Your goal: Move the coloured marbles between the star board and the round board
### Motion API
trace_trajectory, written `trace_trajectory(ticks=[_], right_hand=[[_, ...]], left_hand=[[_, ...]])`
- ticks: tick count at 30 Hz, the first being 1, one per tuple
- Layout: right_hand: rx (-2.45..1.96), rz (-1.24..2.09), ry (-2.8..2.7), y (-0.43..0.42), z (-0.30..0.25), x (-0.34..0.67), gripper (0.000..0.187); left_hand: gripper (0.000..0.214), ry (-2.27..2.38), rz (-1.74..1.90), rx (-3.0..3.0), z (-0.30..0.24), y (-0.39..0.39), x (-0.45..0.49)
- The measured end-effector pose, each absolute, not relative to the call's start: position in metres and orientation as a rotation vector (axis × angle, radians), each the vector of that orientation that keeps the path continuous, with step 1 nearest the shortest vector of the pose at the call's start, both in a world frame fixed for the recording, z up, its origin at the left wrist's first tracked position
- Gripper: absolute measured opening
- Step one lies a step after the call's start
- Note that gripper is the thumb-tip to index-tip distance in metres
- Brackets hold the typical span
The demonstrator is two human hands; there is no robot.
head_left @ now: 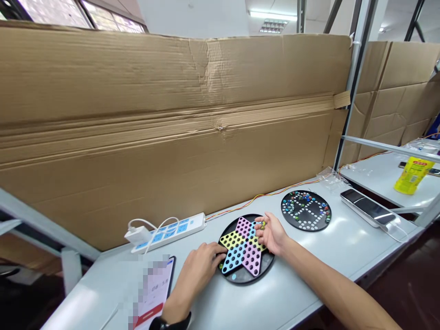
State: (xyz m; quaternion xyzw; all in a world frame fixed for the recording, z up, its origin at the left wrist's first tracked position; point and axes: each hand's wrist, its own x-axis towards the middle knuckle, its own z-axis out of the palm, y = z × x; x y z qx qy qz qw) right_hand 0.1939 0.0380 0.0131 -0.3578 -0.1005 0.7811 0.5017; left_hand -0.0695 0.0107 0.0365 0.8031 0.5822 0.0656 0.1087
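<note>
A Chinese checkers board (252,259), a star of pink, yellow and blue points with dark holes, lies in a round black tray (248,280) on the table. At its left edge, my left hand (202,263) has curled its thumb and fingers onto the star's rim. A small greenish marble (221,266) shows beside the thumb. My right hand (272,233) is over the board's right side, palm partly turned up and fingers curled around a yellow-green marble (263,225). Whether more marbles lie in that palm is hidden.
A second round black board (311,225) with colourful marbles lies at the right. Nearby are a phone on a white box (367,208), a power strip (187,224) with a white plug, and a phone (154,293) by my left wrist. A cardboard wall (172,174) stands behind.
</note>
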Motion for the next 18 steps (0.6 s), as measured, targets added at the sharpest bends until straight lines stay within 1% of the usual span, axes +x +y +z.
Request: trace_trajectory(ticks=[7, 11, 15, 18], right_hand=[[-0.857, 1.951, -0.267, 0.035, 0.018, 0.194, 0.03], [-0.874, 1.967, -0.277, 0.034, 0.017, 0.193, 0.033], [-0.894, 1.965, -0.295, 0.035, 0.012, 0.193, 0.041], [-0.83, 1.946, -0.378, 0.037, 0.005, 0.194, 0.039]], left_hand=[[0.033, 1.783, 0.175, 2.226, 0.036, 0.008, -0.067], [0.031, 1.715, 0.326, 2.162, 0.032, 0.013, -0.071], [0.026, 1.625, 0.41, 2.09, 0.032, 0.017, -0.071], [0.022, 1.641, 0.518, 2.123, 0.028, 0.013, -0.065]])
